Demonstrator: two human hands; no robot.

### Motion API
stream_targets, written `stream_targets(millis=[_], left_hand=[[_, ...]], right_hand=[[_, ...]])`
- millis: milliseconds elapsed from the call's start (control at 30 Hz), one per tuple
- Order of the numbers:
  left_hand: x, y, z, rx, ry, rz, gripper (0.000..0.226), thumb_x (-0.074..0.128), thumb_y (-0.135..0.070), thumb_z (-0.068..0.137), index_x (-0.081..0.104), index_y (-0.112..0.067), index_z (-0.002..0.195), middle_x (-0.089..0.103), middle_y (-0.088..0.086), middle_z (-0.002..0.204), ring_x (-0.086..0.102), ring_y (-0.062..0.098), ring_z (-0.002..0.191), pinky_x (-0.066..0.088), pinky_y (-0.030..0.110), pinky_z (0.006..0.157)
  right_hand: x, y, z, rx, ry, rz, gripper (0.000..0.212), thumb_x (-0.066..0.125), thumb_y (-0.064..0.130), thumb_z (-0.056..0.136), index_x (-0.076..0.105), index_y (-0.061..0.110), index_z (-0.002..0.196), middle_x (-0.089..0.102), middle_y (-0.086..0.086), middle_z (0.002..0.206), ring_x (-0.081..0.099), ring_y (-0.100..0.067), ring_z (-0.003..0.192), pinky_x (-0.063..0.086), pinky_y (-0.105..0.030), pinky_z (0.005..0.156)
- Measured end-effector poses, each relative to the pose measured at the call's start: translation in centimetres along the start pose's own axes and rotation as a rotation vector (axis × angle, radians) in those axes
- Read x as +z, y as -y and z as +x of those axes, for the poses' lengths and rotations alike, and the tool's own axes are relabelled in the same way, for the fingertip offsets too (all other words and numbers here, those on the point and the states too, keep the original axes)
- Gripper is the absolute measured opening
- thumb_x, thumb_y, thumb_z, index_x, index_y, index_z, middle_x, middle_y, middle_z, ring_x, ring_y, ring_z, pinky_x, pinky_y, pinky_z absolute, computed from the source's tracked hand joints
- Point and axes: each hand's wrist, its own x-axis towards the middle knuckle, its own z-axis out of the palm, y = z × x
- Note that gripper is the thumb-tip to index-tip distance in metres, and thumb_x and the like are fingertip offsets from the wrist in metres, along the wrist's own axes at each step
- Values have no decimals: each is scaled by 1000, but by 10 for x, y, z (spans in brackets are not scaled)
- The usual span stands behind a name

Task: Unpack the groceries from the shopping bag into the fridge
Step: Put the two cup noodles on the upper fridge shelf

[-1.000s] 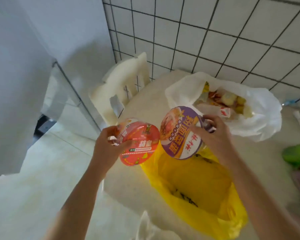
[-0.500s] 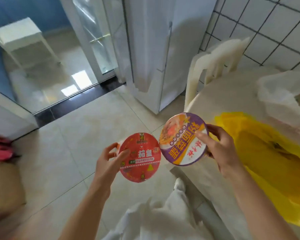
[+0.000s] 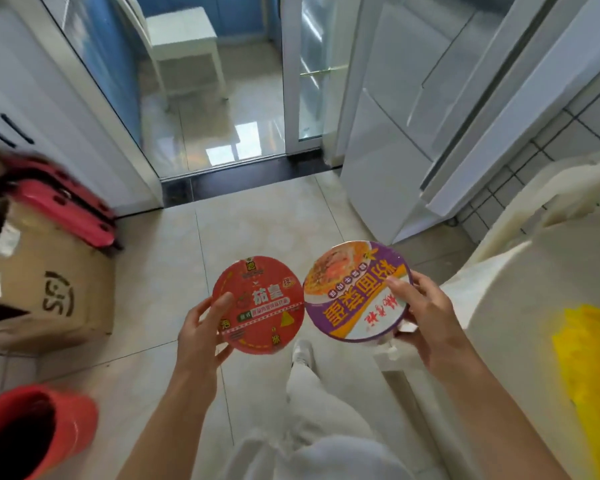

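Curling round the rim of a red noodle bowl (image 3: 258, 304), the fingers (image 3: 201, 311) of my left hand (image 3: 201, 336) clamp it from the left edge, thumb laid across its printed lid. My right hand (image 3: 425, 327) does the same with a purple noodle bowl (image 3: 357, 291), fingers wrapped under its far side and thumb pressed on the glossy lid near the right rim. Both lids are flat, round and shiny, printed with large characters (the purple one also shows a picture of noodles), and they tilt up toward me, their edges just touching in the middle. I hold the pair in the air above the floor (image 3: 250, 230), in front of my pale trousers (image 3: 312, 427).

To my right stands the cream desk (image 3: 520, 327), smooth and rounded at its corner, with the crinkled yellow shopping bag (image 3: 589, 368) lying on it at the frame's edge. Beyond the bowls, at upper right, stands the white fridge (image 3: 395, 140), tall and smooth, against a tiled wall. The floor is glossy beige tile. On the left sit a brown cardboard box (image 3: 49, 289), red plastic stools (image 3: 63, 202) stacked beside it, and a red bucket (image 3: 32, 434) at the lower corner. A glass sliding door (image 3: 305, 71) opens onto a balcony with a white chair (image 3: 184, 39).
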Motion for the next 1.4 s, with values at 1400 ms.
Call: stream_targets(millis=[1400], left_hand=[[274,-464,467,25,594,123,51,65,-50,82,54,-20,122,65,7,114,63,30,106,51,38,81]], right_hand=[[263,307,376,-203,-506,536,14,63,30,84,63,26,98,72,-6,93,65,-28,89,53,-37,59]])
